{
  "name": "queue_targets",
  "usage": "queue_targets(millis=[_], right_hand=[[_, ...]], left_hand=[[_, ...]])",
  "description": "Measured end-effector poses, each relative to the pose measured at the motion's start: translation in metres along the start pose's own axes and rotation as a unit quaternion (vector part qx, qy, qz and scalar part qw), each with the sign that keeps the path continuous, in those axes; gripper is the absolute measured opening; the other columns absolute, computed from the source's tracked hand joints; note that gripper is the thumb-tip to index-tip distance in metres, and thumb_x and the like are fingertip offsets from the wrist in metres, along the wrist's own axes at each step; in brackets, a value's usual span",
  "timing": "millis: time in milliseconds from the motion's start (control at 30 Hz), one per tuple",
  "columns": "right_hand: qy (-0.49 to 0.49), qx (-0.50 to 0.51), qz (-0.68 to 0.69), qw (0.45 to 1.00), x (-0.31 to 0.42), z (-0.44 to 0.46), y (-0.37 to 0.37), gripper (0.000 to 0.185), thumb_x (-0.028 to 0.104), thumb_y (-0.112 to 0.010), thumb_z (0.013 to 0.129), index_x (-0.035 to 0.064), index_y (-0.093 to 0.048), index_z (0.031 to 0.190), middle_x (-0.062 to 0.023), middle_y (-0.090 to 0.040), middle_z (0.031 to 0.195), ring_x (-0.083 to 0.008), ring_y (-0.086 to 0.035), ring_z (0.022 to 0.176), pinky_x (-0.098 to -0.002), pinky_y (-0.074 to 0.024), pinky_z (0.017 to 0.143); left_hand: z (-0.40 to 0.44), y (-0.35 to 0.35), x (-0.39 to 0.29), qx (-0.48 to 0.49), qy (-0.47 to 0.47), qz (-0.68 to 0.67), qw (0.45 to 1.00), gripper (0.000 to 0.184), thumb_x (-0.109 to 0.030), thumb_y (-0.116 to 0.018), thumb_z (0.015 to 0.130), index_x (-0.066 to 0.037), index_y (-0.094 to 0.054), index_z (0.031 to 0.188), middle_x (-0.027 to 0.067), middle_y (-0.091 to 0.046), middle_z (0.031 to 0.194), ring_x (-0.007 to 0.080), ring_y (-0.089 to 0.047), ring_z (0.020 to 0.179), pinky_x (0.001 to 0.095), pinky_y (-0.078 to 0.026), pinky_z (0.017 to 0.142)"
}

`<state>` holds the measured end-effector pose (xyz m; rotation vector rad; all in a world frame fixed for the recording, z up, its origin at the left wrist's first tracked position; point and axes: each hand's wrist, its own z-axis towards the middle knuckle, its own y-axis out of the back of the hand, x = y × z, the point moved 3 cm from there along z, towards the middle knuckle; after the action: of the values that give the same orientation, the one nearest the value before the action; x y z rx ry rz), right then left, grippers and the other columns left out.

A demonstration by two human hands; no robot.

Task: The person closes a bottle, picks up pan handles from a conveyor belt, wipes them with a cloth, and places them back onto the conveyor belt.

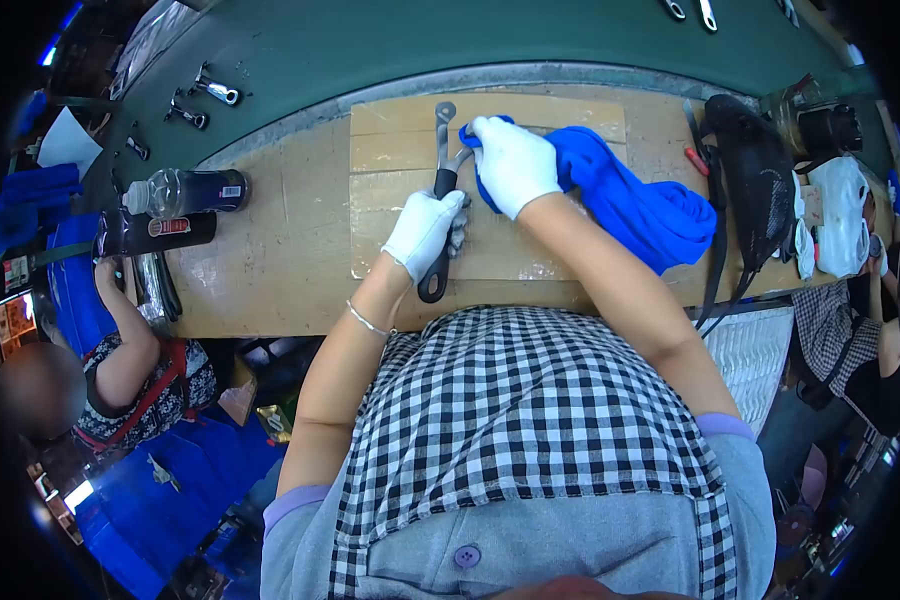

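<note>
A metal hand tool (pixel 445 146) with a black handle lies over the cardboard sheet (pixel 400 120) on the bench. My left hand (pixel 426 232), in a white glove, is wrapped round its handle, with the metal head pointing away from me. Just right of the head, my right hand (pixel 512 165), also gloved in white, pinches part of a blue cloth (pixel 630 200) against the tool's side arm. The rest of the cloth trails off to the right in a bunched heap.
Bottles (pixel 195 192) lie at the left. A black mesh bag (pixel 753 190), a red object (pixel 696 161) and a white plastic bag (pixel 840 215) are at the right. Metal tools (pixel 215 88) rest on the green surface (pixel 370 50). People sit at both sides.
</note>
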<state>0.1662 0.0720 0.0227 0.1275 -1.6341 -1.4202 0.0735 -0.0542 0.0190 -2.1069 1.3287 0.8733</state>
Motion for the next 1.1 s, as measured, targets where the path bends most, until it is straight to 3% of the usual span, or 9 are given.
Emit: queue_targets(millis=[200,267,400,500,633,767,1000,1033,1100], right_hand=[[-0.081,-0.052,0.028,0.995,-0.033,-0.014,0.023,0.030,0.027,-0.060,0.087,0.0067,-0.064,0.108,-0.0187,-0.067,0.105,-0.0379,-0.065,0.095,-0.0448,-0.0512,0.084],[-0.123,-0.036,0.069,0.989,-0.057,-0.014,0.043,0.032,0.030,-0.062,0.087,0.0045,-0.066,0.107,-0.0196,-0.067,0.108,-0.0384,-0.064,0.099,-0.0440,-0.0515,0.084],[-0.147,-0.013,0.134,0.980,-0.049,-0.006,0.055,0.035,0.033,-0.066,0.085,0.0019,-0.068,0.100,-0.0220,-0.068,0.105,-0.0389,-0.064,0.099,-0.0428,-0.0516,0.082],[0.000,0.011,0.257,0.966,-0.005,-0.018,0.021,0.034,0.032,-0.070,0.084,0.0003,-0.066,0.097,-0.0234,-0.067,0.094,-0.0411,-0.064,0.090,-0.0432,-0.0509,0.079],[-0.089,0.087,0.251,0.960,-0.002,-0.028,-0.001,0.024,0.022,-0.072,0.082,0.0036,-0.061,0.092,-0.0190,-0.066,0.089,-0.0382,-0.064,0.085,-0.0417,-0.0514,0.073],[0.290,0.074,-0.129,0.945,0.006,-0.013,0.031,0.007,0.012,-0.061,0.080,0.0151,-0.062,0.086,-0.0083,-0.059,0.081,-0.0288,-0.064,0.079,-0.0413,-0.0514,0.064],[0.255,-0.085,-0.065,0.961,0.023,-0.007,0.054,0.015,0.012,-0.063,0.077,0.0117,-0.063,0.092,-0.0091,-0.061,0.078,-0.0296,-0.064,0.072,-0.0425,-0.0516,0.061],[0.235,0.042,-0.196,0.951,0.049,-0.016,0.043,0.018,0.010,-0.062,0.075,0.0116,-0.062,0.093,-0.0087,-0.060,0.075,-0.0282,-0.064,0.071,-0.0417,-0.0513,0.060],[0.327,0.029,-0.105,0.939,0.036,-0.025,0.024,0.017,0.009,-0.062,0.074,0.0124,-0.061,0.091,-0.0084,-0.059,0.074,-0.0268,-0.063,0.070,-0.0412,-0.0513,0.059]], left_hand=[[-0.008,0.011,0.002,-0.021,-0.040,0.030,0.999,0.022,-0.025,-0.060,0.097,-0.003,-0.061,0.094,-0.0030,-0.050,0.066,0.0101,-0.050,0.055,0.0261,-0.043,0.051],[-0.011,0.024,-0.005,-0.153,-0.188,0.298,0.923,0.024,-0.027,-0.066,0.092,-0.003,-0.063,0.090,0.0020,-0.054,0.069,0.0173,-0.057,0.063,0.0320,-0.046,0.059],[-0.013,0.024,-0.017,-0.205,-0.287,0.506,0.787,0.023,-0.027,-0.070,0.084,-0.006,-0.060,0.084,0.0131,-0.060,0.083,0.0312,-0.061,0.076,0.0407,-0.048,0.068],[-0.012,0.017,-0.012,-0.202,-0.309,0.514,0.774,0.024,-0.028,-0.069,0.085,-0.006,-0.057,0.083,0.0116,-0.061,0.082,0.0317,-0.062,0.078,0.0422,-0.049,0.069],[-0.014,0.017,-0.014,-0.199,-0.277,0.536,0.772,0.024,-0.028,-0.068,0.086,-0.007,-0.057,0.086,0.0101,-0.062,0.084,0.0317,-0.063,0.081,0.0433,-0.050,0.071],[-0.016,0.017,-0.011,-0.174,-0.294,0.542,0.767,0.023,-0.028,-0.066,0.087,-0.007,-0.056,0.090,0.0094,-0.063,0.086,0.0314,-0.063,0.083,0.0435,-0.051,0.073],[-0.021,0.013,-0.006,-0.195,-0.314,0.546,0.752,0.021,-0.025,-0.068,0.085,-0.008,-0.056,0.087,0.0091,-0.060,0.084,0.0298,-0.062,0.082,0.0426,-0.051,0.072],[-0.021,0.012,-0.006,-0.201,-0.329,0.540,0.749,0.021,-0.025,-0.069,0.084,-0.008,-0.055,0.086,0.0090,-0.060,0.083,0.0296,-0.062,0.081,0.0425,-0.050,0.072],[-0.021,0.012,-0.010,-0.210,-0.349,0.535,0.740,0.021,-0.025,-0.069,0.084,-0.008,-0.055,0.086,0.0089,-0.060,0.083,0.0293,-0.062,0.081,0.0424,-0.050,0.072]])
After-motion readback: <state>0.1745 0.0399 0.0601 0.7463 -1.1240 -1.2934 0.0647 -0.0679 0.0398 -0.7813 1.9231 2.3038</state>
